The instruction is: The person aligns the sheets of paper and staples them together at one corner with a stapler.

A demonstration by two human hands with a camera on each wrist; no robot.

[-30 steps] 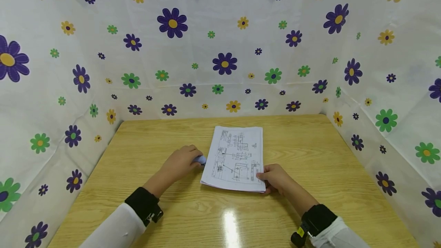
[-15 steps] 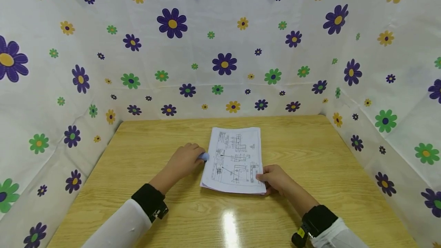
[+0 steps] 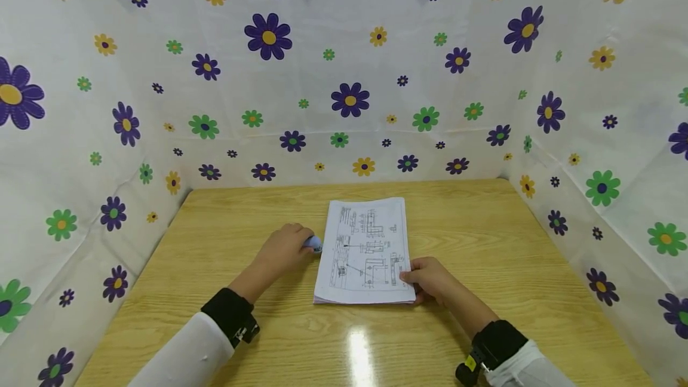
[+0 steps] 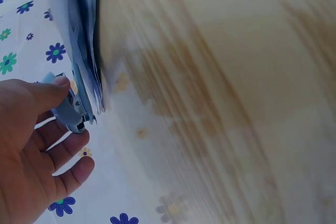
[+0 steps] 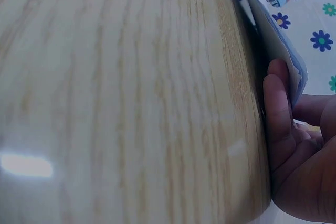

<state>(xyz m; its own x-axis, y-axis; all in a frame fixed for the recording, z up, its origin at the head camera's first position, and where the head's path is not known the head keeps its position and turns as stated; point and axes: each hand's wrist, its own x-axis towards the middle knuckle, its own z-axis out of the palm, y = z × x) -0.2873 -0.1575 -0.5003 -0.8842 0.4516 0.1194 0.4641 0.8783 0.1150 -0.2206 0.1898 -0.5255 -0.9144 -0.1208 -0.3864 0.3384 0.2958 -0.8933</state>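
Note:
A stack of white sheets (image 3: 357,264) printed with technical drawings lies in the middle of the wooden table. My left hand (image 3: 278,254) holds a small light-blue stapler (image 3: 313,243) at the stack's left edge. In the left wrist view, the thumb presses the top of the stapler (image 4: 67,113) while fingers support it below; its metal mouth is right at the edges of the sheets (image 4: 86,30). My right hand (image 3: 432,280) pinches the stack's near right corner, thumb on top. The right wrist view shows fingers (image 5: 278,106) underneath, lifting that edge slightly.
The wooden table (image 3: 242,208) is bounded at the back and sides by a white flower-print cloth (image 3: 322,76). Bright light reflects off the tabletop in front of the stack. Each wrist wears a black strap (image 3: 228,318) with a small camera.
The stack has shifted slightly left, with its far end swinging left. My left hand moved right until the stapler overlapped the edge, then drew back a little. The right hand keeps its grip.

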